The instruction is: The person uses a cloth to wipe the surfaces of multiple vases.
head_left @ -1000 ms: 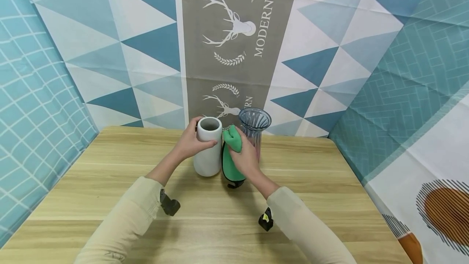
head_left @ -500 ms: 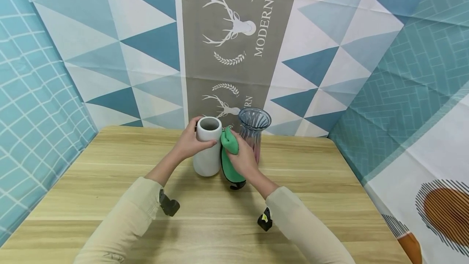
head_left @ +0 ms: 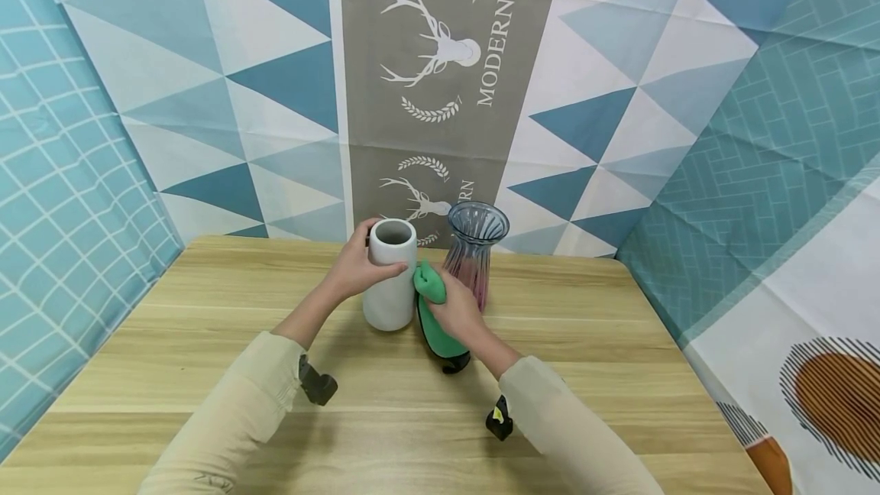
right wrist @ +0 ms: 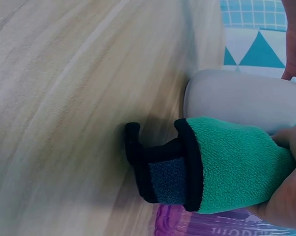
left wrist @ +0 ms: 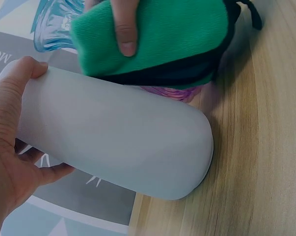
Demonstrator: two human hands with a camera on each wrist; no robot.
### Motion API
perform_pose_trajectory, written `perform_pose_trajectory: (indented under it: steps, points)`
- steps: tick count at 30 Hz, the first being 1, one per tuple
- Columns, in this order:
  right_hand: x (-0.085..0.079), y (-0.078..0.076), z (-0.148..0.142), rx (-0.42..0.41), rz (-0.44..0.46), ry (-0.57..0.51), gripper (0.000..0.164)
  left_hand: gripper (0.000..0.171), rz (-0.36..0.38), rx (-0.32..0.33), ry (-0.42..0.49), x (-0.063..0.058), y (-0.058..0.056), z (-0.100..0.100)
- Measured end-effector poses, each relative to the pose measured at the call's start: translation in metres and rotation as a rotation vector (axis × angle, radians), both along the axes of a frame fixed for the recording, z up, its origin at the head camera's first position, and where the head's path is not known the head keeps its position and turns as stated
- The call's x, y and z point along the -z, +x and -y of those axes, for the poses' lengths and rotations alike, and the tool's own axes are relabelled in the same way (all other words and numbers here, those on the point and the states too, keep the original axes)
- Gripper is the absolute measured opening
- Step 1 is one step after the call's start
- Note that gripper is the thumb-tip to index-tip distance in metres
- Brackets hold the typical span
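A white cylindrical vase [head_left: 390, 292] stands upright near the back of the table. My left hand [head_left: 356, 266] grips its upper part, with the thumb across the front and the fingers round the far side. To its right, my right hand [head_left: 459, 310] grips a folded green cleaning cloth [head_left: 442, 336] with dark edging. The cloth lies along the vase's right side, and its bunched top pokes out above the thumb. In the left wrist view, the thumb presses flat on the green cloth [left wrist: 172, 34]. From the right wrist, the cloth's dark loop [right wrist: 132, 142] hangs close over the table.
Just behind my right hand stands a fluted glass vase [head_left: 477, 224], blue at the flared top and pink below. Patterned fabric [head_left: 440, 136] hangs right behind the wooden table [head_left: 385, 434]. Small black wrist devices [head_left: 318, 384] hang beneath both sleeves.
My right hand has shifted slightly down along the white vase with the cloth, whose lower end now sits lower and nearer me. The left hand and the white vase stay in place.
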State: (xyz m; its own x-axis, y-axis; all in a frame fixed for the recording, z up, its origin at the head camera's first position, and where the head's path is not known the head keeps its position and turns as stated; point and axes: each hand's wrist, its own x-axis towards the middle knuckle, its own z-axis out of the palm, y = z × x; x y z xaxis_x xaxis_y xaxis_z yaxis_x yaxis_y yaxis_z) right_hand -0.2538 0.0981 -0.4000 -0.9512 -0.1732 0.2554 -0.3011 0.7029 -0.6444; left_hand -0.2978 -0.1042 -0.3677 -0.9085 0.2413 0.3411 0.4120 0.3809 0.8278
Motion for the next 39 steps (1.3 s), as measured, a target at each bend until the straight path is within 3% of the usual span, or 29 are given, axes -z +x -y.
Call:
perform_pose_trajectory:
  steps: [13, 22, 34, 39]
  points:
    - [0.007, -0.001, -0.005, -0.039, 0.09, 0.106, 0.06, 0.086, 0.016, 0.001, -0.004, 0.001, 0.0, 0.001]
    - [0.006, -0.001, -0.01, -0.094, 0.101, 0.147, 0.057, 0.087, 0.026, 0.004, 0.008, 0.001, -0.002, 0.0]
    - [-0.008, -0.004, -0.014, -0.005, 0.005, 0.051, 0.053, 0.088, 0.032, 0.016, 0.007, 0.001, -0.002, -0.001]
    - [-0.016, -0.005, -0.011, 0.042, -0.038, -0.039, 0.055, 0.086, 0.02, 0.018, 0.008, 0.0, -0.002, 0.0]
